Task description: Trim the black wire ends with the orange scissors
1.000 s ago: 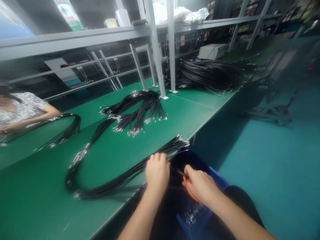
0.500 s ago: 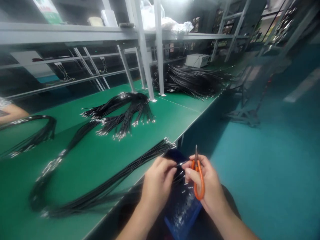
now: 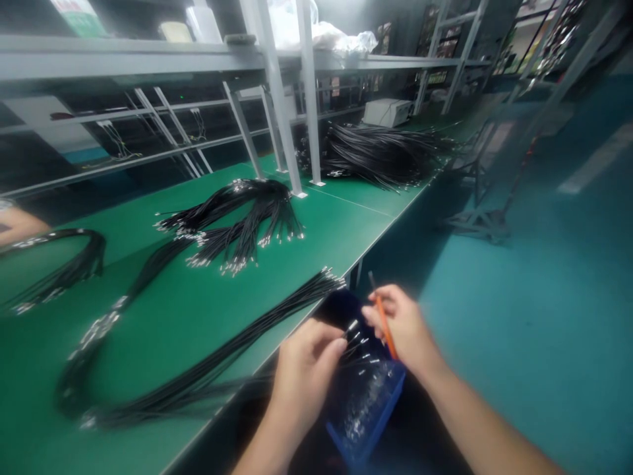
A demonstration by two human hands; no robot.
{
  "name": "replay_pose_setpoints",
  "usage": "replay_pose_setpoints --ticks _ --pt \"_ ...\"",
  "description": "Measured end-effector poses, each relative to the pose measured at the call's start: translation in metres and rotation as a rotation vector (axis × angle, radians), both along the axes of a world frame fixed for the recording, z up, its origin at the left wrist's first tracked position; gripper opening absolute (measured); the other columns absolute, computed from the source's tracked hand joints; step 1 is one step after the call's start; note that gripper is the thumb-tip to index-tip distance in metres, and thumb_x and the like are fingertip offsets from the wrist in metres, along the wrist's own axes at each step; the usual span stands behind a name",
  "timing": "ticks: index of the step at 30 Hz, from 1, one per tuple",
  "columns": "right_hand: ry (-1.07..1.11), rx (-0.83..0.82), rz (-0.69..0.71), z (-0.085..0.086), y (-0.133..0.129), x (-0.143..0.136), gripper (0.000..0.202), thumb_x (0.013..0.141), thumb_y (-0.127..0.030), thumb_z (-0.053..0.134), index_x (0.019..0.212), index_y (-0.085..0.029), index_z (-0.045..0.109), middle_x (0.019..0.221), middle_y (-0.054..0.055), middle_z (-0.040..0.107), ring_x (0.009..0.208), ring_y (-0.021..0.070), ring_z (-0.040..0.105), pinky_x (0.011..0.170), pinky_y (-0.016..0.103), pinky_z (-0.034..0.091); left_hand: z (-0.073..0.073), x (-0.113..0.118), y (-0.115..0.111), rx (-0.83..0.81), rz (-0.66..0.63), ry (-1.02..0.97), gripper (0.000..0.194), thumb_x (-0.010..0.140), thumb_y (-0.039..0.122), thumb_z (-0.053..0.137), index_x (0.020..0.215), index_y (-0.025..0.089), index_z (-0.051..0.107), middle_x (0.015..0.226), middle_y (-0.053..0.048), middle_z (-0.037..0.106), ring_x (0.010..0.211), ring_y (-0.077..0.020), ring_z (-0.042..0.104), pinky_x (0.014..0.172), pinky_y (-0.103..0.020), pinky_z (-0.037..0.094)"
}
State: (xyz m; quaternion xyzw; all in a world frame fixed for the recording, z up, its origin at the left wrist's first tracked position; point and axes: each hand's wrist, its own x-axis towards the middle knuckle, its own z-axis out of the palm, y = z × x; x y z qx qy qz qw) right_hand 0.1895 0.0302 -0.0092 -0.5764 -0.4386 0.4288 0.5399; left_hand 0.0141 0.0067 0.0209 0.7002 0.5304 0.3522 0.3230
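My left hand (image 3: 307, 366) pinches a thin black cable (image 3: 351, 328) near its silvery tip, just past the table's front edge. Other cable ends with pale tips fan out beside it. In my right hand (image 3: 398, 320) is a pair of orange-handled snips (image 3: 383, 323), turned edge-on with the blades pointing up, so I cannot tell how far they are parted. Under both hands sits a blue bin (image 3: 390, 402) with many small clear or shiny bits in it. A long bundle of black cables (image 3: 247, 336) curves along the green table, its tipped ends near the edge.
More black cable bundles lie on the green table (image 3: 346, 224), one mid-table (image 3: 252, 214) and a thick pile (image 3: 376, 155) farther back. White posts (image 3: 281, 105) hold up a shelf above. At far left rests another person's arm (image 3: 22, 224). A wheeled stand (image 3: 477, 224) is on the floor.
My right hand has drawn away from the left, up and to the right, and the snips have turned edge-on. The tip of the cable in my left hand is now uncovered.
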Motion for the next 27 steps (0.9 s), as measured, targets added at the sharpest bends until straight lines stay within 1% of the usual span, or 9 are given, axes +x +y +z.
replay_pose_setpoints --ticks 2,5,6,8,10,12,20,24,27 --pt "-0.082 -0.019 0.012 -0.005 -0.004 -0.002 0.019 0.064 -0.023 0.074 0.074 -0.023 0.057 0.051 -0.005 0.054 0.049 0.0158 0.051 0.052 0.029 0.041 -0.001 -0.001 0.001 -0.012 0.026 -0.026 0.009 0.079 0.024 0.062 0.075 0.02 0.069 0.069 -0.001 0.063 0.064 -0.0168 0.057 0.061 -0.026 0.042" --pt "-0.083 0.015 -0.019 -0.005 -0.018 -0.015 0.02 0.07 -0.024 0.07 0.085 -0.024 0.056 0.065 -0.002 0.059 0.064 0.0185 0.058 0.064 0.032 0.045 -0.004 -0.002 0.001 -0.047 0.06 -0.092 0.008 0.077 0.024 0.064 0.072 0.02 0.068 0.068 -0.001 0.064 0.064 -0.0166 0.057 0.061 -0.026 0.043" --pt "0.007 0.047 -0.024 -0.002 -0.022 -0.021 0.024 0.072 -0.025 0.069 0.089 -0.025 0.053 0.072 -0.002 0.062 0.068 0.0183 0.06 0.067 0.032 0.047 -0.005 -0.002 0.001 -0.071 0.071 -0.126 0.008 0.077 0.024 0.064 0.071 0.019 0.067 0.067 0.0 0.064 0.063 -0.0164 0.057 0.06 -0.026 0.043" --pt "0.266 0.072 0.031 0.004 -0.029 -0.032 0.029 0.074 -0.024 0.069 0.095 -0.025 0.048 0.082 -0.001 0.065 0.074 0.0162 0.061 0.07 0.03 0.049 -0.006 -0.001 0.0 -0.124 0.09 -0.194 0.008 0.075 0.023 0.065 0.07 0.018 0.066 0.067 0.0 0.065 0.062 -0.0161 0.058 0.059 -0.025 0.043" --pt "0.471 0.066 0.065 0.009 -0.032 -0.04 0.031 0.074 -0.02 0.07 0.095 -0.026 0.047 0.083 -0.002 0.065 0.07 0.0131 0.061 0.067 0.027 0.049 -0.007 0.0 -0.001 -0.162 0.1 -0.245 0.008 0.075 0.023 0.065 0.069 0.017 0.066 0.067 0.0 0.066 0.063 -0.0159 0.058 0.059 -0.025 0.044" --pt "0.57 0.056 0.058 0.013 -0.031 -0.046 0.032 0.074 -0.017 0.07 0.093 -0.025 0.047 0.079 -0.004 0.065 0.064 0.0109 0.059 0.063 0.024 0.049 -0.007 0.0 -0.002 -0.178 0.096 -0.268 0.009 0.076 0.024 0.065 0.069 0.017 0.066 0.068 -0.001 0.067 0.063 -0.0159 0.059 0.059 -0.024 0.044" --pt "0.667 0.033 0.042 0.018 -0.029 -0.05 0.031 0.073 -0.013 0.071 0.09 -0.023 0.048 0.073 -0.005 0.064 0.057 0.0106 0.06 0.058 0.024 0.049 -0.005 0.0 -0.009 -0.107 0.106 -0.192 0.013 0.079 0.026 0.064 0.071 0.018 0.069 0.069 -0.001 0.067 0.063 -0.0156 0.059 0.059 -0.024 0.044" --pt "0.817 -0.055 0.101 0.018 -0.028 -0.049 0.029 0.072 -0.009 0.067 0.089 -0.023 0.048 0.068 -0.004 0.063 0.053 0.0089 0.056 0.054 0.021 0.045 -0.008 0.0 -0.014 -0.043 0.108 -0.125 0.013 0.081 0.027 0.062 0.072 0.019 0.069 0.07 -0.001 0.066 0.062 -0.0147 0.059 0.06 -0.023 0.043" --pt "0.924 -0.114 0.146 0.015 -0.027 -0.05 0.027 0.072 -0.009 0.065 0.089 -0.021 0.049 0.067 -0.003 0.063 0.052 0.0085 0.053 0.052 0.02 0.042 -0.011 -0.001 -0.016 -0.074 0.076 -0.155 0.014 0.082 0.026 0.061 0.072 0.019 0.068 0.07 -0.001 0.067 0.064 -0.0151 0.06 0.062 -0.024 0.044"
